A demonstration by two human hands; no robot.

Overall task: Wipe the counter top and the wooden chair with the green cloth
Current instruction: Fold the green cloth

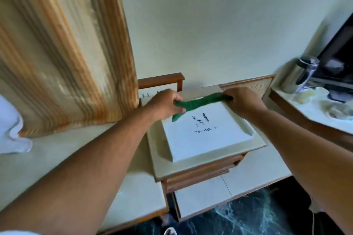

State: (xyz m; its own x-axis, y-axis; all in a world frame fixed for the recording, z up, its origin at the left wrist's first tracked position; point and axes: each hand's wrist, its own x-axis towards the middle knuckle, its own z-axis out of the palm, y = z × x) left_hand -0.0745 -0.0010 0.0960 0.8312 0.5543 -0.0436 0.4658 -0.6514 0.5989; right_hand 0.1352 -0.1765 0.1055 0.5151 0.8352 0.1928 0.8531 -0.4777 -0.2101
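Note:
The green cloth (198, 102) is stretched into a twisted band between both hands, above the far edge of a white square counter top (206, 139) with a cream raised rim. My left hand (164, 104) grips the cloth's left end, with a short tail hanging below the fist. My right hand (241, 101) grips its right end. Small dark marks (204, 123) dot the white surface just below the cloth. A wooden chair's top rail (161, 80) shows behind my left hand, against the wall.
A striped orange and cream curtain (63, 53) hangs at the left. At the right a second counter (309, 112) carries a steel flask (301, 74), a dark screen and white items. Wooden drawers (202, 171) sit under the white top. Dark patterned floor (248, 213) lies below.

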